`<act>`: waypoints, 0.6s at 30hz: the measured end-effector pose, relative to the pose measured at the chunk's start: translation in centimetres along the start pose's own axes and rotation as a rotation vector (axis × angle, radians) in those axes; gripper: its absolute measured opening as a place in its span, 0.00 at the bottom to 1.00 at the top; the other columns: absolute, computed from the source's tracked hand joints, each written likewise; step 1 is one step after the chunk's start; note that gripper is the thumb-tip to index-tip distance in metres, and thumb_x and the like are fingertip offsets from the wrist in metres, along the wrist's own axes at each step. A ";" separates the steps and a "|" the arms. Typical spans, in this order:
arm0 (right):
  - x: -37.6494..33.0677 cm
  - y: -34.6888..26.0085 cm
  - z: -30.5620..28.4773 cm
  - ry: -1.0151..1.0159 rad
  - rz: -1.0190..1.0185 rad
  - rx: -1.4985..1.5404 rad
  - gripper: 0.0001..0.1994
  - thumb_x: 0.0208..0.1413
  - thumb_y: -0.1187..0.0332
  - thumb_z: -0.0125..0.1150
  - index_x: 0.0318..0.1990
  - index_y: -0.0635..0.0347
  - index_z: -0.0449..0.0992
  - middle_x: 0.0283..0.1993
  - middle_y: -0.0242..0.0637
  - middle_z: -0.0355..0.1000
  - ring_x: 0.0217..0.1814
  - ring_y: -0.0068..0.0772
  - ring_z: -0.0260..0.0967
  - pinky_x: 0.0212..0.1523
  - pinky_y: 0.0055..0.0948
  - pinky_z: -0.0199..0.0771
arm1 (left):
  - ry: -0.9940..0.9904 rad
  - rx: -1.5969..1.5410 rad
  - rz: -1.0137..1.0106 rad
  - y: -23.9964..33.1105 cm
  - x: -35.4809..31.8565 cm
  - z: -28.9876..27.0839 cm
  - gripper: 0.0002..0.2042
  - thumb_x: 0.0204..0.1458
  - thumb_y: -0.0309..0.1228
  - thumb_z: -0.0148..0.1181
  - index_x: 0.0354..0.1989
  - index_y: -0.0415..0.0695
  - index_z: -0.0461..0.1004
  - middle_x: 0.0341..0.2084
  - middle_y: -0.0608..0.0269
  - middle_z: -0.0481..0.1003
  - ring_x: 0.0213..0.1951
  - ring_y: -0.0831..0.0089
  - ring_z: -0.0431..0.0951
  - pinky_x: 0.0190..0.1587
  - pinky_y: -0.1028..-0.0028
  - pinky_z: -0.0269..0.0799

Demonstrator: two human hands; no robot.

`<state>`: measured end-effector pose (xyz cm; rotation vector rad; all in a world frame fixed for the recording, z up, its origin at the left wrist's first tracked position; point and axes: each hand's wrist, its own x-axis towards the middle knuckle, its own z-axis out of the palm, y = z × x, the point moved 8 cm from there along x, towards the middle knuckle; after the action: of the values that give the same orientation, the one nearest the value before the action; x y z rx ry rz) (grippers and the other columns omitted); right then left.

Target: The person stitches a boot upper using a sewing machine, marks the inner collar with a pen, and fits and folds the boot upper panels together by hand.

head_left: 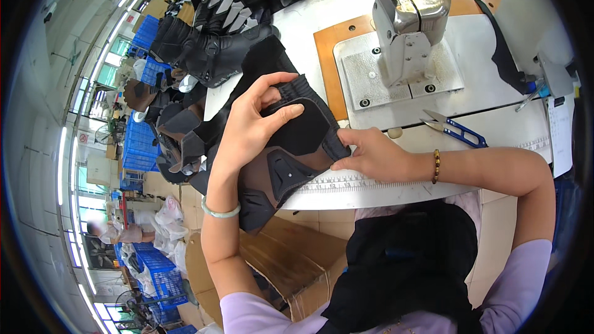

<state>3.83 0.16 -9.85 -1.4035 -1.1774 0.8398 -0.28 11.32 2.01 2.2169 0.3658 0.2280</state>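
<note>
Spread between my hands is a black and brown boot upper (300, 130) with a ribbed, padded collar, held over the near left edge of the sewing table. My left hand (250, 117) grips it at the upper left, fingers over the collar and thumb lying on the black lining. At its right edge, my right hand (371, 154) pinches the ribbed collar between thumb and fingers. More dark material lies behind and left of the piece, partly hidden by my left hand. A sewing machine (408, 55) stands beyond, apart from the upper.
Blue-handled thread snips (463, 133) and a small beige lump (395, 132) lie right of the upper. A ruler strip (365, 182) runs along the table's near edge. Black boot uppers (213, 55) are heaped at left. Below sits an open cardboard box (291, 256).
</note>
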 end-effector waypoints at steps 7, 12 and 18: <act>0.0 1.0 -0.4 -0.211 0.218 0.133 0.10 0.45 0.76 0.58 0.35 0.67 0.66 0.25 0.42 0.69 0.28 0.37 0.69 0.31 0.31 0.67 | 0.069 0.443 0.067 -0.2 0.0 0.5 0.23 0.47 0.38 0.62 0.48 0.38 0.67 0.28 0.53 0.76 0.30 0.72 0.77 0.32 0.77 0.68; -0.2 -0.3 -1.8 -0.119 -0.093 -0.155 0.14 0.47 0.76 0.58 0.42 0.63 0.65 0.37 0.35 0.64 0.29 0.22 0.65 0.29 0.23 0.67 | 0.094 0.444 0.037 -0.9 0.0 0.6 0.24 0.46 0.43 0.61 0.46 0.39 0.68 0.27 0.51 0.76 0.29 0.67 0.78 0.32 0.74 0.69; -0.7 -2.6 -1.3 -0.036 -0.448 -0.446 0.11 0.49 0.73 0.56 0.40 0.63 0.66 0.48 0.38 0.64 0.35 0.31 0.66 0.34 0.27 0.69 | 0.278 0.457 0.162 0.7 -0.9 -0.3 0.19 0.45 0.37 0.64 0.41 0.38 0.68 0.22 0.57 0.75 0.24 0.77 0.76 0.26 0.80 0.67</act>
<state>4.30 -0.96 -7.13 -1.3902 -1.6979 0.2954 -1.07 10.86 2.74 2.6757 0.4202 0.5942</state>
